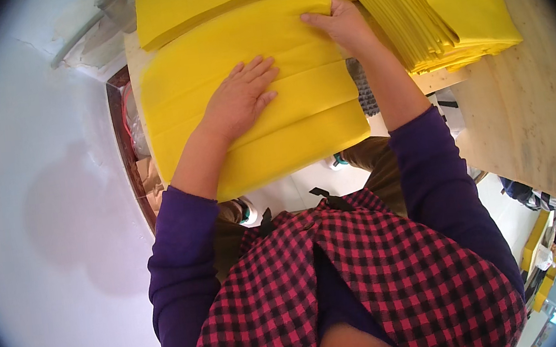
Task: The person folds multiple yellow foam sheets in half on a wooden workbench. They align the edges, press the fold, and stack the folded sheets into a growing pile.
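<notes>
Yellow cloth (313, 90): spread beneath the left hand (240, 101), its far right corner at the right hand (342, 23); creases cross it, and its near edge reaches back from both hands toward the person.
Left hand: laid flat, palm down, near the middle of the cloth, fingers stretched out and thumb a little apart, gripping nothing.
Right hand: closed on the cloth's far right corner, thumb over the top; the other fingers are partly hidden.
Folded yellow pile (214, 6): just beyond the cloth, farther out than the left hand and to the left of the right hand.
Yellow stack (411, 14): right of the right hand, many folded layers leaning together.
Bench (524, 104): pale wood, bare part well to the right of both hands.
Grey bumpy thing (366, 88): beside the right forearm, at the cloth's right edge, mostly hidden.
</notes>
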A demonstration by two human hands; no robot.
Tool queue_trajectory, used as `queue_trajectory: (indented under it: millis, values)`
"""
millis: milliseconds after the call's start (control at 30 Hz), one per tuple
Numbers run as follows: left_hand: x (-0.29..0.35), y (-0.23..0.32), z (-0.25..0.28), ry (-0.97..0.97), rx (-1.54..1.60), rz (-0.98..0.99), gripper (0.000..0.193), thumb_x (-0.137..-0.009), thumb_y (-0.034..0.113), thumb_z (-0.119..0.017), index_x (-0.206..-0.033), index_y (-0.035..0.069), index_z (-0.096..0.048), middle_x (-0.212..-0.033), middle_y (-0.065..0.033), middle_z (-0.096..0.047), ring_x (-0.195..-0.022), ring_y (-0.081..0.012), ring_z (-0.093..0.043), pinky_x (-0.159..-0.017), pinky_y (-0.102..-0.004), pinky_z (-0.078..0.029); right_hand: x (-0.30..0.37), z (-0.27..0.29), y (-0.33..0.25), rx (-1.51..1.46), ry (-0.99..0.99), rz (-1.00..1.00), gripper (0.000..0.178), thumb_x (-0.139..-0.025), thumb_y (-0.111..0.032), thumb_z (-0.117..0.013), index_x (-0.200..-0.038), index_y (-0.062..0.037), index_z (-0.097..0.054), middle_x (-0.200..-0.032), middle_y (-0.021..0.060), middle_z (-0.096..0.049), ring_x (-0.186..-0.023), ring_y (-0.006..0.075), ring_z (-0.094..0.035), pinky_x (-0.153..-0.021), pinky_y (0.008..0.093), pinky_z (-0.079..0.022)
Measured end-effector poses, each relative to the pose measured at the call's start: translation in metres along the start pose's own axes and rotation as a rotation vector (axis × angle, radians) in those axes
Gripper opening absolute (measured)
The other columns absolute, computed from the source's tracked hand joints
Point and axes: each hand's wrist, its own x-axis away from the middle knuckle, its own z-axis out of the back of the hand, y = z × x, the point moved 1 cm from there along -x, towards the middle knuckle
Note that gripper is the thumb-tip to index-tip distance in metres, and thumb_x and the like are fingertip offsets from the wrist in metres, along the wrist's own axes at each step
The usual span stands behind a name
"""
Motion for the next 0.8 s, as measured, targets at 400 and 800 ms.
queue_trajectory:
  millis: [400, 800]
  values:
    - [0.027, -0.013, 0.016, 0.092, 0.060, 0.068, 0.034, -0.093, 0.017, -0.051, -0.123, 0.003, -0.056, -0.135, -0.0143, -0.050, -0.131, -0.0317, -0.040, -0.111, -0.0433, -0.026, 0.010, 0.001, 0.010, -0.035, 0.060, 0.125, 0.016, -0.086, -0.008, -0.066, -0.101, -0.0024, -0.067, -0.094, 0.0031, -0.069, -0.079, 0.0092, -0.064, -0.071, 0.0244, -0.052]
    - [0.094, -0.048, 0.057, 0.190, -0.154, 0.387, 0.031, -0.088, 0.014, -0.058, -0.118, 0.004, -0.059, -0.125, -0.0156, -0.056, -0.125, -0.0353, -0.045, -0.105, -0.0463, -0.033, 0.024, -0.003, 0.011, -0.012, 0.102, 0.203, 0.015, -0.086, -0.007, -0.066, -0.101, -0.0033, -0.067, -0.092, 0.0004, -0.068, -0.079, 0.0077, -0.062, -0.071, 0.0242, -0.051]
